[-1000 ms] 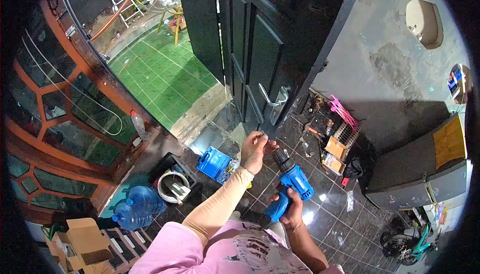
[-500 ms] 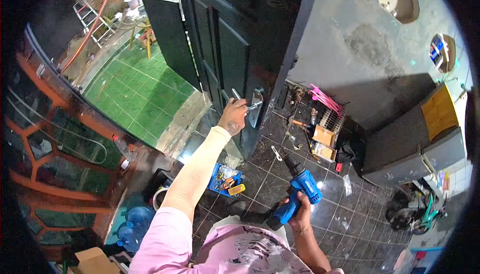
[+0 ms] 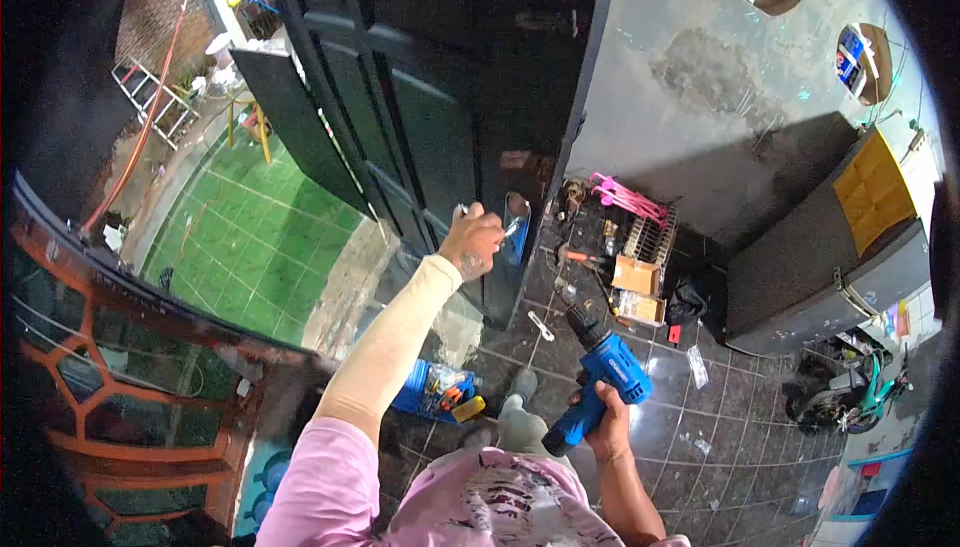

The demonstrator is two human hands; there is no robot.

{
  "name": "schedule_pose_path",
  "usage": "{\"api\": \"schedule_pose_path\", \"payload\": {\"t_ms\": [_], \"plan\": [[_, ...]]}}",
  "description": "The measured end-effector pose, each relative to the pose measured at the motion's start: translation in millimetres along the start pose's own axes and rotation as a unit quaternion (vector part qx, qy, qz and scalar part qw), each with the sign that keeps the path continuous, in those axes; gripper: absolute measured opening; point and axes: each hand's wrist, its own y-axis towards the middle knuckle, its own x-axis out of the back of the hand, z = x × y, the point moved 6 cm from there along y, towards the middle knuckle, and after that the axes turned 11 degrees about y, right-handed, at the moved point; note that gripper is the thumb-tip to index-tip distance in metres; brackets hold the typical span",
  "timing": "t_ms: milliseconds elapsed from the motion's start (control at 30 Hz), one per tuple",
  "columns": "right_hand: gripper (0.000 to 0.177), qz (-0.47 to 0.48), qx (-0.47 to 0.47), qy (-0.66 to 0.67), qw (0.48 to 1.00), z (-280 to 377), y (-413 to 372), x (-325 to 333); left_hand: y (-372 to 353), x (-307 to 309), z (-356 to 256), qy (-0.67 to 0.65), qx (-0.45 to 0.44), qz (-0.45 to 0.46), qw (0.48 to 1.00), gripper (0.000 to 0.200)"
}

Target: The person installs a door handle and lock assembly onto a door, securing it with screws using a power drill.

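Observation:
A dark panelled door (image 3: 430, 97) stands ajar before me. My left hand (image 3: 472, 242) is closed round its lever handle, most of which is hidden under the fingers. The silver handle plate (image 3: 516, 227) shows just right of the knuckles. Low in front of my body, my right hand (image 3: 606, 422) grips a blue cordless drill (image 3: 615, 369) by its handle. The drill's black chuck (image 3: 583, 324) points up and away, toward the floor beyond. A blue tray of tools (image 3: 435, 389) sits on the floor below my left forearm.
Right of the door, an open cardboard box (image 3: 637, 275), pink hangers (image 3: 628, 197) and loose tools lie by the wall. A grey cabinet (image 3: 790, 247) stands farther right. A small white strip (image 3: 540, 325) lies on the dark tiles. Green flooring (image 3: 250, 247) shows through the doorway.
The door has swung a little to the right with my left hand still on its handle. My view has shifted, and a foot now shows ahead of my body. The drill stays in my right hand.

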Motion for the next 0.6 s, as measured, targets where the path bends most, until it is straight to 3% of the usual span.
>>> {"api": "schedule_pose_path", "payload": {"t_ms": [100, 233, 267, 367, 400, 500, 533, 600], "plan": [[0.045, -0.012, 0.028, -0.034, 0.999, 22, 36, -6, 34, -1, -9, 0.027, -0.006, -0.023, 0.999, 0.007], [0.042, 0.041, 0.047, -0.022, 0.998, 50, 85, -32, 74, -9, -5, -0.056, -0.053, -0.071, 0.995, 0.004], [0.039, 0.016, 0.07, -0.031, 0.997, 54, 97, -30, 85, -20, 1, -0.101, -0.064, -0.035, 0.992, 0.006], [0.038, 0.01, 0.129, -0.08, 0.988, 59, 129, -29, 105, -19, 0, -0.119, -0.069, -0.102, 0.985, 0.003], [0.042, 0.005, 0.085, -0.05, 0.995, 69, 120, -49, 113, -19, 1, -0.133, -0.077, -0.103, 0.983, 0.002], [0.043, 0.034, 0.18, -0.124, 0.975, 86, 135, -69, 142, -29, 9, -0.187, -0.114, -0.056, 0.974, 0.005], [0.044, 0.04, 0.182, -0.117, 0.975, 89, 140, -74, 151, -36, 14, -0.202, -0.107, 0.006, 0.973, 0.003], [0.045, 0.05, 0.188, -0.101, 0.976, 92, 151, -86, 165, -40, 19, -0.227, -0.112, 0.026, 0.967, 0.004]]}}
